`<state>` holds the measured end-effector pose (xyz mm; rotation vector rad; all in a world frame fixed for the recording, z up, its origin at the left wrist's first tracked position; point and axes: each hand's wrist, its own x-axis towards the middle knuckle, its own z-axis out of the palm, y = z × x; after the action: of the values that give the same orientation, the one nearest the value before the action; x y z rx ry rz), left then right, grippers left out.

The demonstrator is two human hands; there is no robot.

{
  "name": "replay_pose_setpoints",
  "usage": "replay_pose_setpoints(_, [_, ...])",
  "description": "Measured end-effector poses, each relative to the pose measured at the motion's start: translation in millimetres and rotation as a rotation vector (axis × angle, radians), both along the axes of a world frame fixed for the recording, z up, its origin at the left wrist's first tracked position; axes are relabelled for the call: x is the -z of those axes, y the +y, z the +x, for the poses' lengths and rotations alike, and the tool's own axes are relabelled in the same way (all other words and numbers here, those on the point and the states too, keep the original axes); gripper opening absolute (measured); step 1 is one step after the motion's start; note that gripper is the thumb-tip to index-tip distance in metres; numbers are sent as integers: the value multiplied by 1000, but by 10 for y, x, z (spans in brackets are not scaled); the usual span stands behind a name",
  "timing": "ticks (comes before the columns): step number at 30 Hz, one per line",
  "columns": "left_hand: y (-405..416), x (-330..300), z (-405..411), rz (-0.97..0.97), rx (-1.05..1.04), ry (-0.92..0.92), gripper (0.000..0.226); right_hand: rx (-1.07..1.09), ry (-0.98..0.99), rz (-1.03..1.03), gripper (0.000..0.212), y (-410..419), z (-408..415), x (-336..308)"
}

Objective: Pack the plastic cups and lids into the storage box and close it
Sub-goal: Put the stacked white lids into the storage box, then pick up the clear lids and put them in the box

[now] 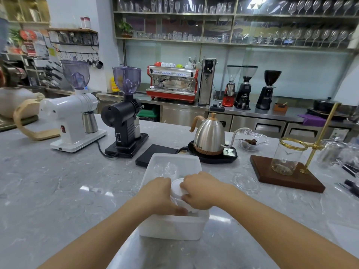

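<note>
A white translucent storage box (171,226) stands open on the grey marble counter in front of me. Both hands are inside it at its near end. My left hand (161,195) and my right hand (202,189) grip a white plastic cup (176,186) between them, rim up and tilted. A clear plastic cup (165,168) lies in the far half of the box. A clear domed lid (245,182) rests on the counter to the right of the box. The box's own lid is not visible.
Behind the box lie a black scale (153,153) and a steel gooseneck kettle (209,136) on its black base. A glass carafe on a wooden drip stand (285,171) is at the right. White (73,113) and black (124,117) grinders stand at the left.
</note>
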<state>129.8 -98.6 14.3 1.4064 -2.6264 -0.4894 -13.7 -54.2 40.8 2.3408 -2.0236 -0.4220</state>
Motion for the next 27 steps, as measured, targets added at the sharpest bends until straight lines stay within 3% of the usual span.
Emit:
replay_pose_setpoints(6, [-32, -144, 0, -74, 2, -17, 70, 54, -346, -199, 41, 135, -407, -178])
replay_pose_setpoints(11, [18, -265, -250, -218, 32, 321, 36, 208, -528, -388, 14, 316, -942, -222])
replay_pose_setpoints(14, [103, -285, -575, -176, 75, 514, 21, 336, -556, -472, 4, 415, -1262, -118])
replay_pose_setpoints(20, [379, -43, -1487, -72, 135, 650, 17, 598, -598, -538, 7, 613, -1825, 448])
replay_pose_setpoints(24, [540, 412, -1910, 54, 90, 594, 32, 728, -705, -460, 43, 679, -1891, 874])
replay_pose_setpoints(27, [568, 718, -1999, 67, 5, 610, 44, 755, -678, -522, 58, 665, -1852, 1063])
